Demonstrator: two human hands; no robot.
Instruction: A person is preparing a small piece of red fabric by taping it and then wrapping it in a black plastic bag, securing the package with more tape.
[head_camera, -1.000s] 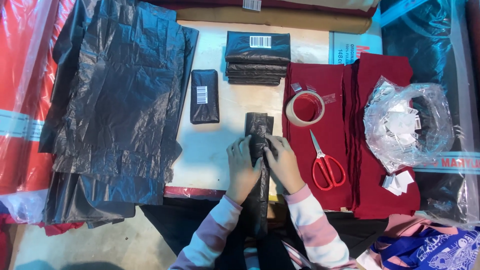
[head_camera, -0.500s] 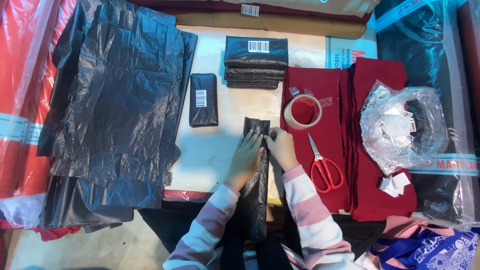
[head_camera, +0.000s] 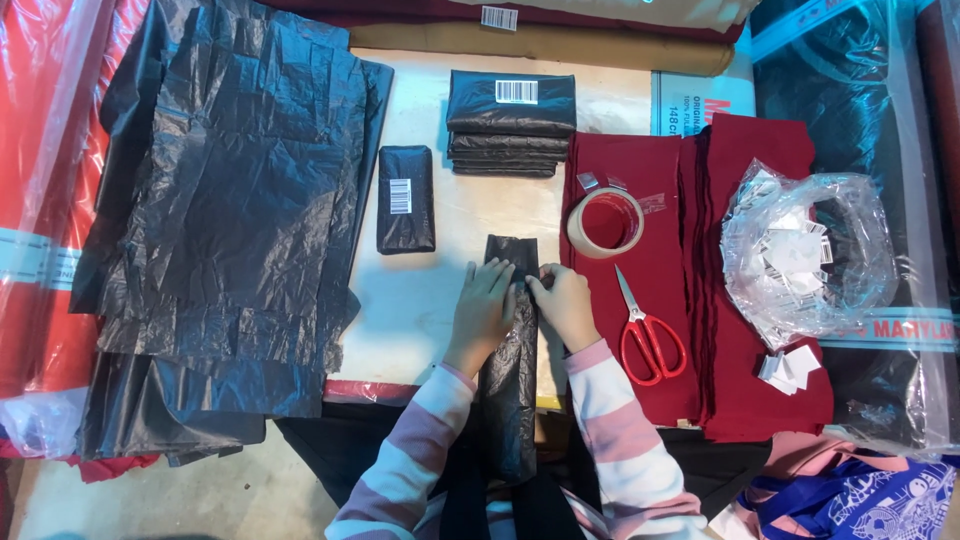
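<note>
Fingers of both hands press flat on a narrow folded black bag (head_camera: 510, 330) at the near middle of the worktop (head_camera: 430, 300). Left hand (head_camera: 485, 305) lies palm down on the bag's left edge, fingers (head_camera: 492, 275) extended, not curled around anything. Right hand (head_camera: 565, 305) rests on the right edge, fingertips pinching a fold of the plastic just beside the left hand. Bag runs from mid-worktop toward the near edge and hangs over it between the striped sleeves.

Small folded bag pack (head_camera: 405, 198) with white label lies just left and far of the hands. Stack of folded packs (head_camera: 510, 125) sits farther, at the far middle. Large pile of loose black bags (head_camera: 230, 230) covers the left side. Tape roll (head_camera: 605, 222) rests on dark red cloth (head_camera: 740, 300), right of the hands. Red-handled scissors (head_camera: 648, 335) lie near the tape, closed, points toward the far side. Clear bag of white labels (head_camera: 805, 255) sits at far right, a few labels (head_camera: 785, 368) loose beside it.
</note>
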